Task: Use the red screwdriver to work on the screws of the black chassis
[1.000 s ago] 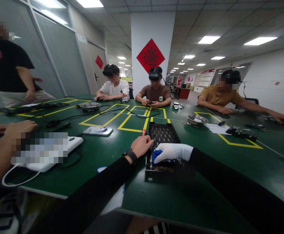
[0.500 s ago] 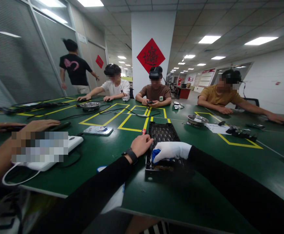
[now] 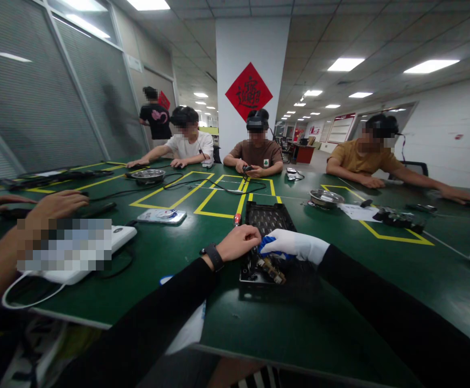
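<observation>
In front of me on the green table lies a shallow black casing (image 3: 269, 214) with a textured inner face. A small brownish circuit board (image 3: 273, 270) sits tilted across its near end. My left hand (image 3: 240, 241), bare with a dark watch at the wrist, is closed at the casing's left edge, its fingertips bent down by the board's upper end. My right hand (image 3: 291, 245), in a white and blue glove, is over the casing with fingers curled together just above the board. What either hand's fingertips grip is hidden. A red-handled tool (image 3: 237, 220) lies beside the casing, left.
A phone (image 3: 162, 216) lies to the left, near a white power-bank-like box (image 3: 119, 237) with a cable. Metal bowls (image 3: 325, 198) and black parts (image 3: 400, 218) are to the right. A co-worker's hand (image 3: 59, 207) is at left; other people sit across.
My right hand has shifted up and toward the right, and the circuit board now shows tilted in the casing. My left fingers moved slightly right and down. A person in the background walked farther away.
</observation>
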A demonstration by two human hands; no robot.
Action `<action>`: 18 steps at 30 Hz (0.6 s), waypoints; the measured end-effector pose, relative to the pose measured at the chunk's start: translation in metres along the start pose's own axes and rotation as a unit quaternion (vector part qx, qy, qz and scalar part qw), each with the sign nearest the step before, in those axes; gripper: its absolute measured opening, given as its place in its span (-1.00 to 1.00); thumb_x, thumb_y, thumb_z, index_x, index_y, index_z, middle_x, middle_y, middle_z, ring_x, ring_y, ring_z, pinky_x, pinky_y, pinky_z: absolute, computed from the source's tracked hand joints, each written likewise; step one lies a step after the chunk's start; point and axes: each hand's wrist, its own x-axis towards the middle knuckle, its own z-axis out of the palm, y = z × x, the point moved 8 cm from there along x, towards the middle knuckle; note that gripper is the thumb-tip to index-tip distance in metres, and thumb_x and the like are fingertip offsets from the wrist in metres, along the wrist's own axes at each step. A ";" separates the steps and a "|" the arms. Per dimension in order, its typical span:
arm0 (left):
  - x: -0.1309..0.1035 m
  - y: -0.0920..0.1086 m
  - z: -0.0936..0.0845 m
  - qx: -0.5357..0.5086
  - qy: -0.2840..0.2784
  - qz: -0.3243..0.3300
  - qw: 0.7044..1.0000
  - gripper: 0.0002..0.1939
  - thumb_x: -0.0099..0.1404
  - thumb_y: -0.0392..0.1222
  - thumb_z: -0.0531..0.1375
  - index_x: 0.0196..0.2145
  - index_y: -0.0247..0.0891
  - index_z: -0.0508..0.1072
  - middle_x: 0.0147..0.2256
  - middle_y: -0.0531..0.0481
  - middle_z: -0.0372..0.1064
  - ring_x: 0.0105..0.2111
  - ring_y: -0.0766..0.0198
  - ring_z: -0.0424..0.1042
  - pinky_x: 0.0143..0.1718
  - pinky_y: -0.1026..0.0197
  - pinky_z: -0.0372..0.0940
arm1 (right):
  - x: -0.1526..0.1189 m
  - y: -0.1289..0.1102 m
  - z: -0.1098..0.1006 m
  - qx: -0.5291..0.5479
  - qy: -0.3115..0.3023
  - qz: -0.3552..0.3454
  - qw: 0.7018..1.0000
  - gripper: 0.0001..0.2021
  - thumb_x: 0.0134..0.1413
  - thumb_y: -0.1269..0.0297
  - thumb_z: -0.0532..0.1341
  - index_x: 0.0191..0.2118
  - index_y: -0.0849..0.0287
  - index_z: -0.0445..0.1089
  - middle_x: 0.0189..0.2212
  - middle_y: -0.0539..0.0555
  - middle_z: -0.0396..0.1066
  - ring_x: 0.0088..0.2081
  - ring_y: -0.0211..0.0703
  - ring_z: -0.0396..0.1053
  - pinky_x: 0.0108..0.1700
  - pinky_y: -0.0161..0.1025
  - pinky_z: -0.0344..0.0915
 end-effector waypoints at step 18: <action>0.003 -0.008 -0.009 -0.035 0.063 -0.029 0.997 -0.81 0.21 -0.16 0.04 -0.46 -0.32 0.33 -0.48 0.06 0.26 -0.44 0.35 0.21 -0.38 0.31 0.12 | -0.061 -0.028 -0.039 0.015 0.308 -0.059 0.949 -0.68 0.04 0.06 0.05 -0.21 0.19 0.33 -0.34 0.05 0.37 -0.33 -0.20 0.30 -0.28 -0.26 0.24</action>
